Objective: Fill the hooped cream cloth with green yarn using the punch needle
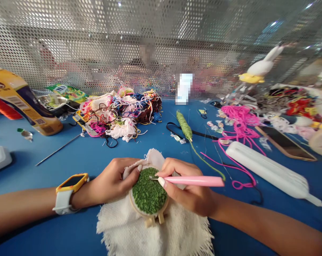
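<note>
A small wooden embroidery hoop (150, 221) holds cream cloth (123, 227) with a frayed edge, filled with a round of dense green yarn pile (147, 195). My left hand (113, 177) grips the hoop's left side, thumb over the rim and fingers hidden behind. In my right hand (183, 185) is a pink punch needle (195, 181), pinched near its metal end. Its tip touches the upper part of the green pile. Green yarn runs from a wound green bundle (184, 124) to the rear end of the pink handle.
Behind lie a tangled yarn heap (123, 110), a long metal needle (58, 150) and a yellow bottle (22, 103). On the right are pink yarn (239, 121), a white elongated device (267, 169) with a cord and a phone (285, 142). A perforated metal screen (97, 42) stands at the back.
</note>
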`<state>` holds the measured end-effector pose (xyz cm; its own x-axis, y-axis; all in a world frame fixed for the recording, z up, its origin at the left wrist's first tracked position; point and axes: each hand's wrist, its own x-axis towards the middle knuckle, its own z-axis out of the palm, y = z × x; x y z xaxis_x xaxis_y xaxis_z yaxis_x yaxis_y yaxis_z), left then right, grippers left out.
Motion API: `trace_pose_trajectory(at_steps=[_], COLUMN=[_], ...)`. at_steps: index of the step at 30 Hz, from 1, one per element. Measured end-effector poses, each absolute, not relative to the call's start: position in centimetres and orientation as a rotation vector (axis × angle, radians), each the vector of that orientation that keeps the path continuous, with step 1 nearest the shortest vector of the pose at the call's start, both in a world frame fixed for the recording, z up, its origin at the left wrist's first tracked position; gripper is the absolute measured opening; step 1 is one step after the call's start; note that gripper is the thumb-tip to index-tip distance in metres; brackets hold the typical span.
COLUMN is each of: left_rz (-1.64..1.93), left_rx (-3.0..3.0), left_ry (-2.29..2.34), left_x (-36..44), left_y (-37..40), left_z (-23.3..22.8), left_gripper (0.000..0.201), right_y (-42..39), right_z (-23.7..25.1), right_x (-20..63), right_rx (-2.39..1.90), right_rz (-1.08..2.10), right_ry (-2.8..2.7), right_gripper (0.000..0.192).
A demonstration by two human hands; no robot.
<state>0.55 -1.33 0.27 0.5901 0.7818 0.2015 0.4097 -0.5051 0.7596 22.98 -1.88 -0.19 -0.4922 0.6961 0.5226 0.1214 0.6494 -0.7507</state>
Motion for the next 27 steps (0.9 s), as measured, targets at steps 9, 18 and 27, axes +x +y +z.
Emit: trace_pose_trajectory(at_steps=[9,18,27], left_rz=[0.72,0.728,0.704], left_rx=[2.142,2.173,2.146], left_ry=[0.964,0.968,0.942], left_x=[0.5,0.5,0.7], left_y=[-1.4,-1.4,-1.4], left_z=[0.2,0.0,0.3], left_gripper=[0.031,0.028,0.031], right_y=[-1.9,-1.3,-2.0], right_z=[0.3,-1.2,0.3], right_x=[22.9,22.7,22.9], right_rx=[-0.63,-0.427,-0.577], right_rz=[0.778,0.477,0.692], right_ry=[-2.06,-2.347,-2.018], right_gripper=[0.008,0.019,0.009])
